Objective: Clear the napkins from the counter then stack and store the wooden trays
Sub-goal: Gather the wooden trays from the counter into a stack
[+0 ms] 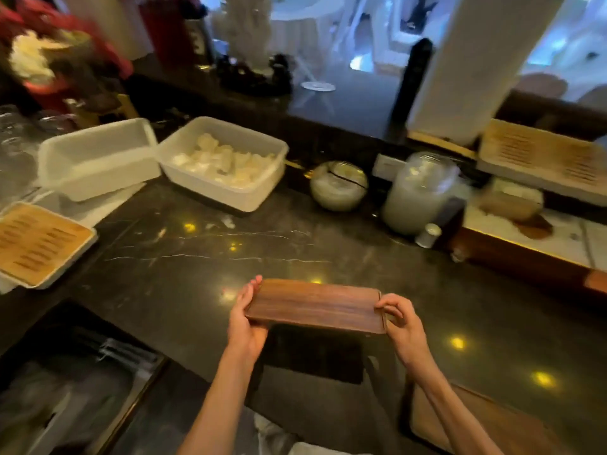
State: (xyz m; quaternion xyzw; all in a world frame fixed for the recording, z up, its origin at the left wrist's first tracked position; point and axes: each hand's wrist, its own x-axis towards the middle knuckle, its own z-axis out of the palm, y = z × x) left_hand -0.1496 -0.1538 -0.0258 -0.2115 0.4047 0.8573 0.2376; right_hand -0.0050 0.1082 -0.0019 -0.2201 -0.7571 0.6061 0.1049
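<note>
A dark wooden tray [315,305], long and rectangular, is held level a little above the dark marble counter [197,251]. My left hand [246,318] grips its left short end and my right hand [402,323] grips its right short end. Whether it is one tray or a stack I cannot tell. Another brown wooden board or tray [512,428] lies at the lower right, partly hidden by my right forearm. No loose napkins show on the open counter.
Two white plastic tubs stand at the back left, one empty [98,159], one [223,165] with pale rolled items. A slatted bamboo tray [36,244] lies far left, another [542,156] far right. A glass bowl [338,185], a lidded jar [420,192] and a sink [65,389] are nearby.
</note>
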